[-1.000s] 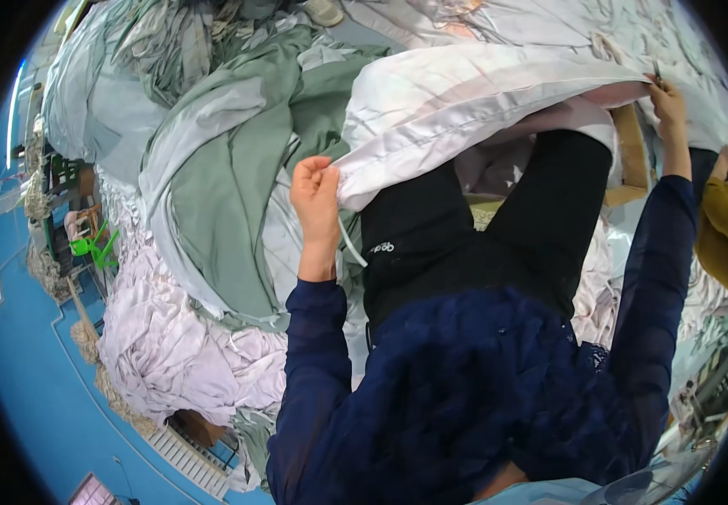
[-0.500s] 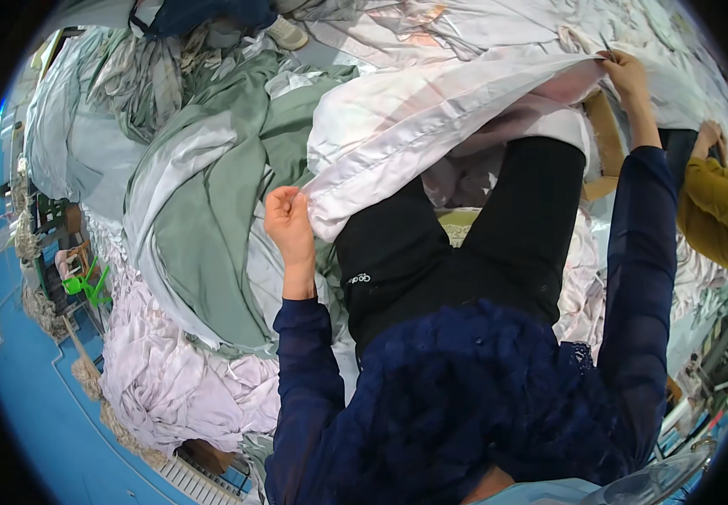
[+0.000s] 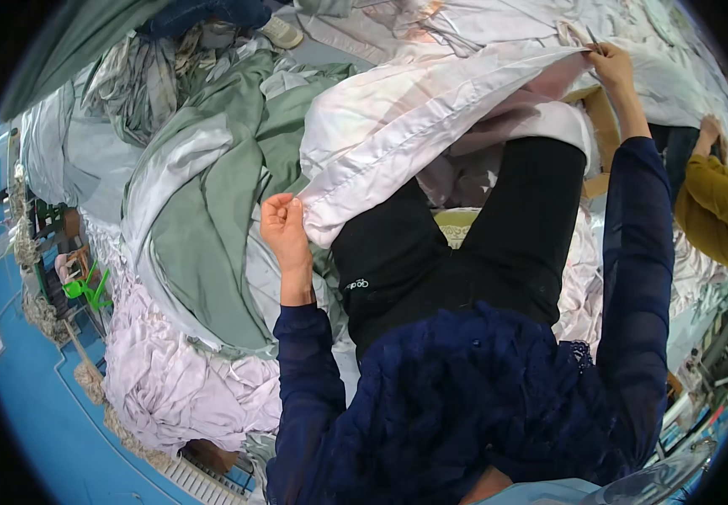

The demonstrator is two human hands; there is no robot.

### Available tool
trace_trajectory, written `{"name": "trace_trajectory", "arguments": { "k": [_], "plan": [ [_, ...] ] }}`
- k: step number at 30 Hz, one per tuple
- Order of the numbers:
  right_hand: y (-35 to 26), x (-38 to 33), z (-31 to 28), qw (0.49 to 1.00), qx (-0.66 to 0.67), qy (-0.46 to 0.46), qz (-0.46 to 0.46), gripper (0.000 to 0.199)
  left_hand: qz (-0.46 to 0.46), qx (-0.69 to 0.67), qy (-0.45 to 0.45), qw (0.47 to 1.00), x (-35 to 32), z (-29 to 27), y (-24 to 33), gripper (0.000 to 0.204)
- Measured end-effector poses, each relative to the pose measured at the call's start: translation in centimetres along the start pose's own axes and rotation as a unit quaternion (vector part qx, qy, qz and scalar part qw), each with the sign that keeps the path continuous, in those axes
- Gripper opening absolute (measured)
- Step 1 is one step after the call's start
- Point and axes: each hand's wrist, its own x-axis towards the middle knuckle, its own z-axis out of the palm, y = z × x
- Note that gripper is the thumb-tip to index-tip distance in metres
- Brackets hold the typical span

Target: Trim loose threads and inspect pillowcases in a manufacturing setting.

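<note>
A white fabric sheet [image 3: 398, 143] with faint pink print and a stitched hem is stretched across my lap. My left hand [image 3: 286, 229] pinches the near left end of its hem, fingers curled closed. At the far right my right hand [image 3: 612, 71] is closed on the other end of the hem, pulling the edge taut. A thin dark pointed tool [image 3: 590, 34] sticks out from the right fingers; most of it is hidden, so its kind cannot be told. The sheet's pinkish underside droops over my right knee.
Green and white cloth [image 3: 212, 219] is heaped to my left, above a pale pink pile [image 3: 187, 370]. A cardboard box [image 3: 601, 126] stands beside my right knee. A co-worker's mustard sleeve [image 3: 713, 210] is at right; another person's shoe [image 3: 281, 33] is at the top. A green stool [image 3: 88, 288] is far left.
Both hands have shifted slightly left, the right one also a little farther away, with the sheet held between them. Green cloth has come into view at the upper left.
</note>
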Motion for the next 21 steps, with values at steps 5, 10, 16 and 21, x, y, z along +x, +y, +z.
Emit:
{"name": "trace_trajectory", "arguments": {
  "k": [5,10,16,21],
  "plan": [
    [1.9,0.0,1.0,0.987,0.158,0.018,0.026,0.028,-0.011,-0.040,-0.032,0.999,0.1,0.7,1.4,0.015],
    [-11.2,-8.6,5.2,0.970,0.226,-0.086,-0.024,0.026,-0.047,-0.090,-0.038,0.994,-1.1,1.0,5.6,0.015],
    [-26.8,-20.9,7.7,0.867,0.376,-0.279,-0.169,0.038,-0.040,-0.129,-0.123,0.983,-1.6,2.6,8.5,0.013],
    [-31.7,-24.9,9.4,0.793,0.429,-0.397,-0.171,0.054,-0.028,-0.111,-0.190,0.975,-1.8,3.9,9.6,0.014]
  ]
}}
